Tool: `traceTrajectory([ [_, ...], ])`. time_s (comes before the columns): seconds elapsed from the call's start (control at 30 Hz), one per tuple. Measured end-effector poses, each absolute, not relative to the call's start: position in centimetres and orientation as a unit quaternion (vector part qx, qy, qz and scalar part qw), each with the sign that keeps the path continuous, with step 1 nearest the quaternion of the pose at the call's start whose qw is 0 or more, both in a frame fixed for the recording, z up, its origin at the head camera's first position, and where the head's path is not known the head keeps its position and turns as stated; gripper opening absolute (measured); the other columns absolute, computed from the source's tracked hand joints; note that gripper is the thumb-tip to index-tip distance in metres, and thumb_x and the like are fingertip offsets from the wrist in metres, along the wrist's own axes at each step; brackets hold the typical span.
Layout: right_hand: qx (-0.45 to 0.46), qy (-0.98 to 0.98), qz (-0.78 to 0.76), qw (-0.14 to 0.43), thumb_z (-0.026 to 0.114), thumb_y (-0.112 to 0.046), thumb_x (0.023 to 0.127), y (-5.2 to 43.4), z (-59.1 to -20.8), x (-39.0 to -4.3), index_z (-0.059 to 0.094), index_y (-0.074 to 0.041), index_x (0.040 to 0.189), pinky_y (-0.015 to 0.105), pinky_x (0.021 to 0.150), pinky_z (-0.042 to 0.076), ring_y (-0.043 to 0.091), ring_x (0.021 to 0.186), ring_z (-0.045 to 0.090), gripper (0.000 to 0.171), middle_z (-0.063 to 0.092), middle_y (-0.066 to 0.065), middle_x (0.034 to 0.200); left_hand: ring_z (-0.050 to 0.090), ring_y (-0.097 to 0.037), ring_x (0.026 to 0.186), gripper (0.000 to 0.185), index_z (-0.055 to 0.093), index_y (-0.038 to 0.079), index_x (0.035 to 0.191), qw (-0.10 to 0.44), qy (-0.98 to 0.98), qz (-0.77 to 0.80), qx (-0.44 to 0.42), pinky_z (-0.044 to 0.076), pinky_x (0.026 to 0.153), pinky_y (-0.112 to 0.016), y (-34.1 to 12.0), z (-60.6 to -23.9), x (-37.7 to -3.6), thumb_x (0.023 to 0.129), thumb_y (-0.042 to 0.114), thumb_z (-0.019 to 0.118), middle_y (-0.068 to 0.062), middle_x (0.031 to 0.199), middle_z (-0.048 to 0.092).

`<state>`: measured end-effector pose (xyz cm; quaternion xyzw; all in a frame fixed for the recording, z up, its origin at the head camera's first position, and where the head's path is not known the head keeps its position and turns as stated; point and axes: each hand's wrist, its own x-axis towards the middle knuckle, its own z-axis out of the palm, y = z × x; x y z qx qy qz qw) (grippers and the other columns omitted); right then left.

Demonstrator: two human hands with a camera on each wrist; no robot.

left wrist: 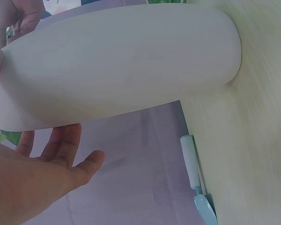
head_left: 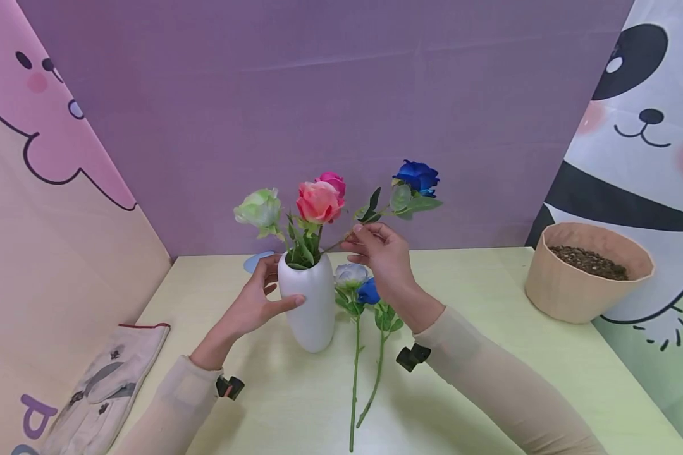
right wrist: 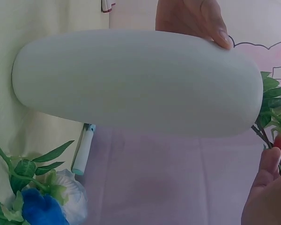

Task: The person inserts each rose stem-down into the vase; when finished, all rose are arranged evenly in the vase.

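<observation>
A white vase [head_left: 309,309] stands on the table, holding a pale green rose [head_left: 260,210], a coral-pink rose [head_left: 320,202] and a deeper pink rose [head_left: 332,181]. My left hand [head_left: 258,300] grips the vase near its top, thumb on the near side and fingers round the left and back. Between thumb and fingers, my right hand [head_left: 386,256] pinches the stem of a blue rose [head_left: 417,177]. That stem slants down to the vase mouth; its lower end is hidden. Right of the vase lie a whitish flower [head_left: 351,275] and another blue rose [head_left: 369,291], stems toward me.
A tan pot [head_left: 569,284] of dark soil stands at the right. Along the left edge lies folded pale cloth [head_left: 110,379] with a red border, resembling gloves. Behind the vase is a small trowel [left wrist: 205,208] with a light blue blade. A purple backdrop [head_left: 330,95] closes off the far side.
</observation>
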<state>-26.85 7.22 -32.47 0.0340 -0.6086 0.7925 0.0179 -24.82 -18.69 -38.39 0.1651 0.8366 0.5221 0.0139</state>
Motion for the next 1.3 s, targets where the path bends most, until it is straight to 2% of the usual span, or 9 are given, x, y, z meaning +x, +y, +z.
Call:
traceTrajectory([
  [0.17, 0.029, -0.603, 0.797, 0.023, 0.065, -0.03, 0.097, 7.2, -32.3, -27.0, 0.064, -0.006, 0.115, 0.026, 0.079, 0.062, 0.011, 0.086, 0.075, 0.03, 0.072, -0.002, 0.093, 0.044, -0.03, 0.134, 0.087, 0.027, 0.019, 0.149, 0.013, 0.837, 0.522, 0.165, 0.032, 0.118, -0.061, -18.7, -38.4, -24.8, 0.083, 0.035, 0.081, -0.009, 0.14, 0.048],
  [0.33, 0.041, -0.607, 0.794, 0.003, 0.068, -0.029, 0.095, 7.0, -32.5, -27.6, 0.063, -0.002, 0.119, 0.027, 0.079, 0.062, 0.012, 0.086, 0.075, 0.036, 0.074, -0.002, 0.092, 0.044, -0.03, 0.135, 0.087, 0.027, 0.019, 0.149, 0.012, 0.836, 0.523, 0.165, 0.033, 0.118, -0.06, -18.7, -38.5, -24.8, 0.083, 0.035, 0.081, -0.009, 0.141, 0.047],
  [0.57, 0.055, -0.636, 0.77, -0.008, 0.069, -0.033, 0.094, 6.5, -32.3, -27.7, 0.067, -0.01, 0.112, 0.029, 0.081, 0.062, 0.013, 0.09, 0.074, 0.029, 0.073, -0.001, 0.094, 0.045, -0.03, 0.134, 0.087, 0.028, 0.019, 0.149, 0.008, 0.837, 0.523, 0.162, 0.033, 0.118, -0.06, -18.7, -38.6, -25.0, 0.082, 0.036, 0.082, -0.008, 0.14, 0.048],
  [0.9, 0.045, -0.609, 0.792, 0.026, 0.068, -0.027, 0.096, 6.2, -31.9, -27.5, 0.061, -0.01, 0.108, 0.025, 0.072, 0.062, 0.01, 0.086, 0.073, 0.022, 0.071, -0.001, 0.095, 0.045, -0.031, 0.134, 0.087, 0.028, 0.019, 0.149, 0.012, 0.839, 0.52, 0.159, 0.033, 0.118, -0.059, -18.6, -38.4, -24.9, 0.083, 0.035, 0.082, -0.01, 0.14, 0.048],
  [1.07, 0.055, -0.625, 0.778, 0.011, 0.069, -0.027, 0.095, 5.9, -32.3, -27.9, 0.065, -0.008, 0.111, 0.029, 0.077, 0.063, 0.013, 0.088, 0.074, 0.025, 0.074, 0.005, 0.099, 0.044, -0.031, 0.135, 0.087, 0.028, 0.018, 0.149, 0.015, 0.839, 0.52, 0.156, 0.032, 0.119, -0.059, -18.5, -38.2, -24.8, 0.083, 0.035, 0.081, -0.01, 0.141, 0.047],
  [1.3, 0.075, -0.659, 0.748, -0.024, 0.069, -0.03, 0.096, 5.2, -32.7, -27.9, 0.064, -0.008, 0.114, 0.038, 0.085, 0.062, 0.021, 0.097, 0.073, 0.029, 0.073, 0.002, 0.098, 0.042, -0.032, 0.136, 0.087, 0.026, 0.016, 0.149, 0.022, 0.836, 0.524, 0.159, 0.031, 0.119, -0.061, -18.4, -38.1, -24.7, 0.083, 0.034, 0.081, -0.011, 0.142, 0.045],
])
